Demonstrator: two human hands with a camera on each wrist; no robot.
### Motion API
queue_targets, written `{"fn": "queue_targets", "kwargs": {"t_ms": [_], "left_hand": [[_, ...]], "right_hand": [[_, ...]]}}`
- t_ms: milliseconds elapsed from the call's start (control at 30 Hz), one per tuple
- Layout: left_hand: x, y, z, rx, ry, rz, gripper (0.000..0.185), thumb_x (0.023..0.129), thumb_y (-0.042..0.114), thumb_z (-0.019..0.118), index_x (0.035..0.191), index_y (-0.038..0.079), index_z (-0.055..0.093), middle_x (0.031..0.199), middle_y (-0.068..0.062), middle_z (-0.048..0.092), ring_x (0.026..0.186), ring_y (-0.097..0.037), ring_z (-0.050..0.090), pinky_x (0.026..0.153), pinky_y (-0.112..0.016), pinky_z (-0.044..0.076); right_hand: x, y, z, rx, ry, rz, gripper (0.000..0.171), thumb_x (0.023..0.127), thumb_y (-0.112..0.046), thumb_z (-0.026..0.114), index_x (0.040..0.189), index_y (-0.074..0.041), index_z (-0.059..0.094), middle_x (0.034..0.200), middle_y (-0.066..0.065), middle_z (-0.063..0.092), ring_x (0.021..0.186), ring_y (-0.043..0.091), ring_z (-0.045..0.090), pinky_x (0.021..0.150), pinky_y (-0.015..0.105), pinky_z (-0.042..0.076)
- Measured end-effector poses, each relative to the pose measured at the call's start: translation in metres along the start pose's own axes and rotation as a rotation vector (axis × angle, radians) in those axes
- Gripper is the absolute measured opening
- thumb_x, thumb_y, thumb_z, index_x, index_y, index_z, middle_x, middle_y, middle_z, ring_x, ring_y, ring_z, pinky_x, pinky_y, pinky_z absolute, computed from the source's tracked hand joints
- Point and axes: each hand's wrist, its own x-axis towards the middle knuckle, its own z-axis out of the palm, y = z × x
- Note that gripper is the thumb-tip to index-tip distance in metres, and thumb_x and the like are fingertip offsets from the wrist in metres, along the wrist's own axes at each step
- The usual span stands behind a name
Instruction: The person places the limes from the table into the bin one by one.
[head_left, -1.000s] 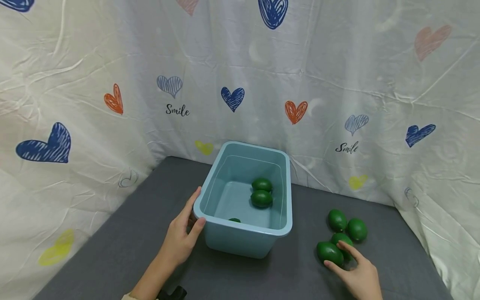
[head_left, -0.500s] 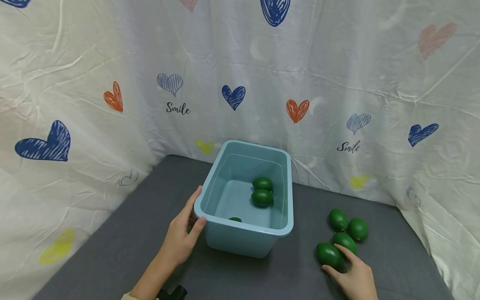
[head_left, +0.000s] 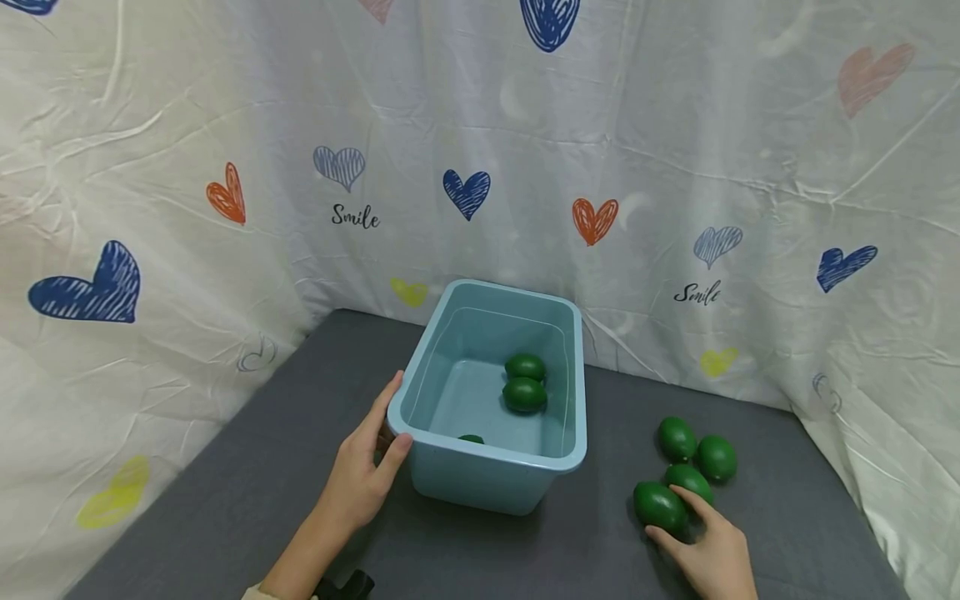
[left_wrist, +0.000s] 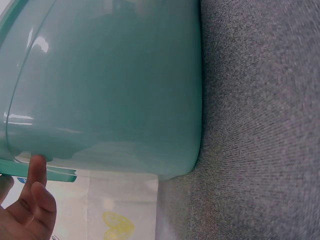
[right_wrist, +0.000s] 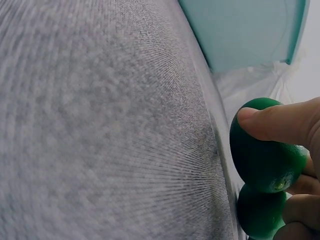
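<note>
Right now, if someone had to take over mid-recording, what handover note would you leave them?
Left hand: grips the near left corner of the blue bin, thumb on its rim.
Right hand: fingers curled round the nearest green fruit on the grey table, thumb pressed on it, not lifted.
Done: three green fruits lie in the bin, one barely visible behind the near wall.
Left: four fruits remain right of the bin, counting the gripped one; the other three are clustered just behind it.

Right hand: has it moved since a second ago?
Barely. The right hand has only closed its fingers on the nearest green fruit, beside the blue bin.
</note>
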Motion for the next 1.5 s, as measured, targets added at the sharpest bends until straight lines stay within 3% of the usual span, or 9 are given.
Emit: {"fn": "queue_targets", "kwargs": {"t_ms": [367, 467, 667, 800, 900, 1000, 1167, 1400, 1500], "left_hand": [[0.001, 0.001, 0.000, -0.005, -0.007, -0.008, 0.072, 0.107, 0.023, 0.063, 0.170, 0.032, 0.029, 0.124, -0.009, 0.067, 0.082, -0.008, 0.061, 0.070, -0.029, 0.054], [0.000, 0.002, 0.000, -0.005, -0.005, -0.012, 0.072, 0.107, 0.022, 0.063, 0.170, 0.032, 0.029, 0.123, -0.011, 0.067, 0.082, -0.007, 0.061, 0.070, -0.029, 0.054], [0.000, 0.002, -0.001, -0.005, -0.006, -0.014, 0.072, 0.107, 0.022, 0.064, 0.170, 0.031, 0.029, 0.124, -0.013, 0.067, 0.083, -0.007, 0.062, 0.071, -0.030, 0.055], [0.000, 0.002, -0.001, -0.006, -0.004, -0.010, 0.072, 0.107, 0.023, 0.063, 0.170, 0.031, 0.029, 0.124, -0.013, 0.067, 0.082, -0.007, 0.062, 0.070, -0.030, 0.055], [0.000, 0.002, -0.001, -0.005, -0.004, -0.010, 0.072, 0.107, 0.023, 0.063, 0.170, 0.031, 0.029, 0.124, -0.012, 0.067, 0.082, -0.007, 0.062, 0.071, -0.029, 0.055], [0.000, 0.001, -0.001, -0.002, -0.003, -0.011, 0.072, 0.107, 0.022, 0.064, 0.170, 0.031, 0.029, 0.125, -0.012, 0.067, 0.083, -0.007, 0.062, 0.071, -0.030, 0.055], [-0.001, 0.001, -0.001, 0.000, -0.003, -0.011, 0.071, 0.107, 0.023, 0.063, 0.170, 0.030, 0.030, 0.116, -0.005, 0.067, 0.082, -0.010, 0.062, 0.071, -0.031, 0.055], [-0.001, 0.000, -0.001, -0.009, -0.003, 0.002, 0.071, 0.107, 0.022, 0.063, 0.170, 0.028, 0.030, 0.106, 0.002, 0.065, 0.080, -0.011, 0.062, 0.069, -0.031, 0.055], [0.000, 0.000, -0.001, -0.012, -0.002, 0.008, 0.071, 0.107, 0.021, 0.063, 0.170, 0.028, 0.029, 0.103, 0.004, 0.064, 0.079, -0.011, 0.061, 0.069, -0.031, 0.054]], "right_hand": [[-0.001, -0.002, -0.001, 0.025, 0.045, -0.003, 0.077, 0.078, -0.047, 0.095, 0.139, -0.008, 0.070, 0.127, 0.031, 0.070, 0.100, 0.044, 0.071, 0.087, 0.060, 0.055], [-0.001, -0.005, -0.004, 0.093, 0.053, 0.039, 0.076, 0.077, -0.048, 0.095, 0.139, -0.011, 0.070, 0.129, 0.028, 0.070, 0.075, 0.032, 0.069, 0.071, 0.047, 0.057], [-0.001, -0.014, -0.012, 0.296, 0.007, 0.168, 0.080, 0.078, -0.052, 0.093, 0.144, -0.017, 0.066, 0.140, 0.027, 0.065, 0.042, 0.010, 0.030, 0.046, 0.028, 0.039], [0.002, -0.017, -0.015, 0.346, -0.009, 0.188, 0.083, 0.078, -0.055, 0.092, 0.146, -0.019, 0.064, 0.144, 0.025, 0.062, 0.049, 0.010, 0.042, 0.053, 0.029, 0.044], [0.004, -0.017, -0.016, 0.362, -0.009, 0.187, 0.084, 0.078, -0.056, 0.092, 0.147, -0.017, 0.063, 0.145, 0.022, 0.062, 0.077, 0.014, 0.064, 0.063, 0.029, 0.051], [0.006, -0.018, -0.017, 0.385, -0.001, 0.193, 0.085, 0.080, -0.056, 0.091, 0.149, -0.017, 0.061, 0.146, 0.018, 0.062, 0.102, 0.009, 0.066, 0.072, 0.028, 0.055], [0.009, -0.023, -0.021, 0.449, -0.006, 0.215, 0.089, 0.083, -0.055, 0.089, 0.154, -0.015, 0.055, 0.152, 0.018, 0.058, 0.093, -0.008, 0.059, 0.075, 0.026, 0.056], [0.013, -0.036, -0.025, 0.536, 0.022, 0.193, 0.084, 0.086, -0.048, 0.089, 0.155, -0.016, 0.055, 0.153, 0.018, 0.056, 0.077, 0.020, 0.074, 0.073, 0.028, 0.058], [0.016, -0.043, -0.025, 0.554, 0.037, 0.176, 0.083, 0.086, -0.048, 0.089, 0.155, -0.017, 0.055, 0.154, 0.018, 0.056, 0.077, 0.021, 0.075, 0.074, 0.027, 0.058]]}}
